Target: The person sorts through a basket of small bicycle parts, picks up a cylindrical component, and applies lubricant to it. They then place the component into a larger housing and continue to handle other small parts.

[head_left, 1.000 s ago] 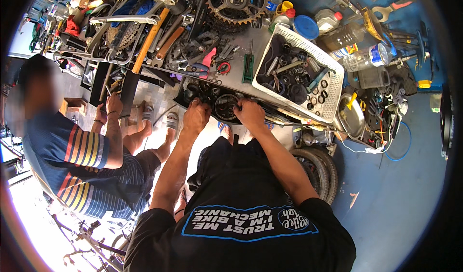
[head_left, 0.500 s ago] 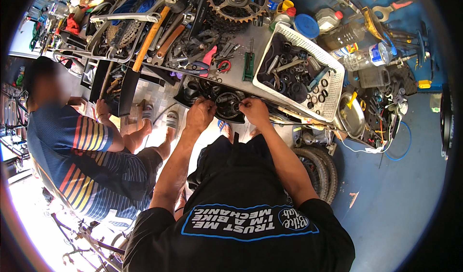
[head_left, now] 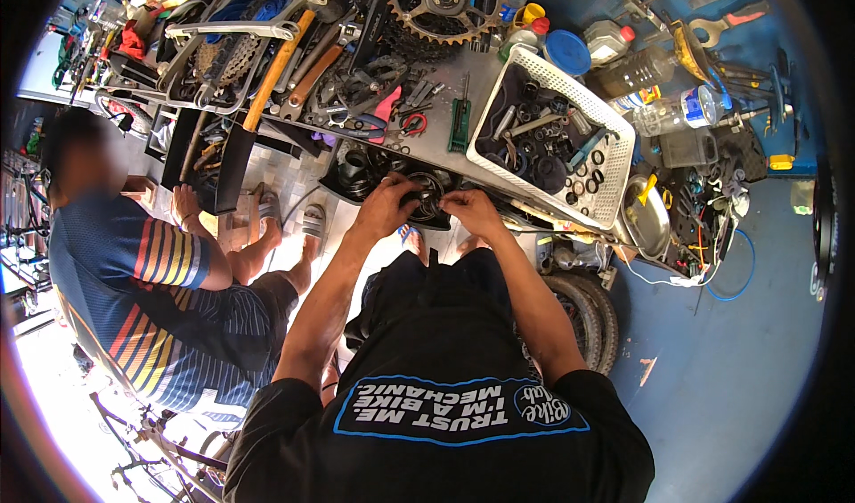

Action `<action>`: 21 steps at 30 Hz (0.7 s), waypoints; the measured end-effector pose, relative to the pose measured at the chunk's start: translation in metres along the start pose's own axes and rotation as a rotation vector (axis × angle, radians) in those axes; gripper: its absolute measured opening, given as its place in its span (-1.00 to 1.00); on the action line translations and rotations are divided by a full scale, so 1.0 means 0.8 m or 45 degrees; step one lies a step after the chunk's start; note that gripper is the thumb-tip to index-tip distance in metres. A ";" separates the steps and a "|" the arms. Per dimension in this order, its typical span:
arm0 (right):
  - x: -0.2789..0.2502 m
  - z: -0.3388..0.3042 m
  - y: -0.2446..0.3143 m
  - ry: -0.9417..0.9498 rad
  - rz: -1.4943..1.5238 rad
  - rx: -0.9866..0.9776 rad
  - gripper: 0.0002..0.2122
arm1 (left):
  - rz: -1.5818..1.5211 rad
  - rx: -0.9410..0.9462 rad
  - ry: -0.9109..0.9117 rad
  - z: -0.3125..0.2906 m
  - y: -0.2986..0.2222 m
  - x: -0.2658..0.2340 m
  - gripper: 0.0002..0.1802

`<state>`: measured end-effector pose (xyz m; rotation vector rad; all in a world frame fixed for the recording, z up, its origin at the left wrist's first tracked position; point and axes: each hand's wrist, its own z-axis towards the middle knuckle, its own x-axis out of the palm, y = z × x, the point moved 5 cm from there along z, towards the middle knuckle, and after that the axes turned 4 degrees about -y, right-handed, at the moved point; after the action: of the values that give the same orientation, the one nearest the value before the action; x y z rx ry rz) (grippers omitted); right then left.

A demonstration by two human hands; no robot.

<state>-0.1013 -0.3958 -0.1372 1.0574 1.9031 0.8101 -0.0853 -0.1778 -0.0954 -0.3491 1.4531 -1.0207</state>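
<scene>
While a second person (head_left: pixel 134 271) sits to the left, two hands work at one black ring (head_left: pixel 426 202) at the bench edge (head_left: pixel 499 182). The left hand (head_left: pixel 385 207) and right hand (head_left: pixel 469 212) both pinch it. One white basket (head_left: pixel 614 160) sits just beyond.

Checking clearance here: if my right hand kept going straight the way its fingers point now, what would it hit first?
The right hand points left, so it would first meet the dark round part it already touches, then the left hand. Depth is hard to judge.
</scene>
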 end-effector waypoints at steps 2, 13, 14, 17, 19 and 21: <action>-0.001 -0.001 0.001 -0.005 0.075 0.008 -0.75 | -0.103 -0.194 0.120 0.005 0.016 0.009 -0.67; -0.001 -0.012 0.012 0.166 0.521 0.294 -0.79 | -0.657 -0.601 0.129 -0.006 0.040 0.008 -0.78; -0.002 -0.011 0.010 0.170 0.538 0.285 -0.77 | -0.625 -0.606 0.133 -0.007 0.043 0.010 -0.77; 0.000 -0.009 0.004 0.197 0.589 0.273 -0.74 | -0.433 -0.610 0.168 -0.011 0.049 0.014 -0.77; 0.002 -0.009 0.001 0.242 0.639 0.271 -0.72 | -0.333 -0.612 0.188 -0.013 0.050 0.014 -0.76; 0.002 -0.012 0.006 0.311 0.704 0.270 -0.71 | -0.293 -0.617 0.199 -0.012 0.044 0.010 -0.75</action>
<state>-0.1086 -0.3935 -0.1296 1.7276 1.9486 1.0983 -0.0830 -0.1605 -0.1280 -0.8152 1.8310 -0.8794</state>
